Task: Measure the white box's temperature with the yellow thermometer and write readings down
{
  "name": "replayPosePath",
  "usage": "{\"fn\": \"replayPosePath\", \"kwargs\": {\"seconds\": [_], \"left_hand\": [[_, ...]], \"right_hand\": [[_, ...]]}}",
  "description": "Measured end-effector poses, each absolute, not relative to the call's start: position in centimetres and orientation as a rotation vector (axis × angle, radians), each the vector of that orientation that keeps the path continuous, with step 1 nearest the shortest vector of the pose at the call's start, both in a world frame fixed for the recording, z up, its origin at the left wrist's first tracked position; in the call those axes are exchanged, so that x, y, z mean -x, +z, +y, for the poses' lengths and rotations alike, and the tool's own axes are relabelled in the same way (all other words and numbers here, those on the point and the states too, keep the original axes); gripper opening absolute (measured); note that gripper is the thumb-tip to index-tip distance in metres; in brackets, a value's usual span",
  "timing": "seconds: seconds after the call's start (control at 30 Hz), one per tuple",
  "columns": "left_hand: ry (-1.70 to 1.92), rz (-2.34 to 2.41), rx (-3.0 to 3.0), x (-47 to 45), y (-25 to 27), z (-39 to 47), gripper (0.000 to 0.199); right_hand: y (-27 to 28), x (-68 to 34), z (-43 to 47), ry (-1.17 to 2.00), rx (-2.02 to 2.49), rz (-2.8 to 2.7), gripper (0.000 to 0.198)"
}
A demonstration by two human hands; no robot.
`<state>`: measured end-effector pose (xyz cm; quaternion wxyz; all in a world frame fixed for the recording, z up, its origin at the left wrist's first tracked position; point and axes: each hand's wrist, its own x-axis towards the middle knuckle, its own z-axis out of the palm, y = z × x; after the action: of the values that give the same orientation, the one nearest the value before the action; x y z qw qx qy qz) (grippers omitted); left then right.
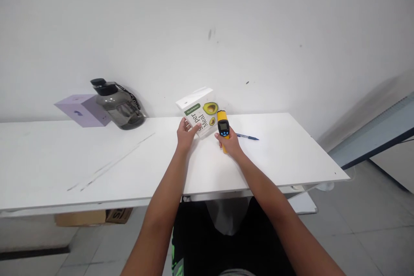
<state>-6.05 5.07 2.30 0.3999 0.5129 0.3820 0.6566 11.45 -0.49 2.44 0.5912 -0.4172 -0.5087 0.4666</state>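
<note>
White surface [274,164] running along wall [207,13]; remotely, I'm watching left hand [186,135], fingers gripping tilted Super Meal box [199,113] over surface, and right hand [231,143], fingers wrapping yellow infrared thermometer [223,127] just beside. Box could be slipping with left grip loosening.

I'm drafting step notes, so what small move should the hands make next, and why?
Perhaps the left hand should set the avocado-printed box down level on the white table: the box is tilted in that hand alone, while the right hand is taken up by the yellow device with a small screen.
</note>
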Motion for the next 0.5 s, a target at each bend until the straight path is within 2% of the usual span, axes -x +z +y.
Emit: {"fn": "replayPosePath", "kwargs": {"seconds": [0.5], "left_hand": [[1.683, 0.973, -1.287, 5.95, 2.53, 4.95, 0.058]], "right_hand": [[2.50, -11.28, -0.65, 1.093, 0.982, -1.182, 0.041]]}}
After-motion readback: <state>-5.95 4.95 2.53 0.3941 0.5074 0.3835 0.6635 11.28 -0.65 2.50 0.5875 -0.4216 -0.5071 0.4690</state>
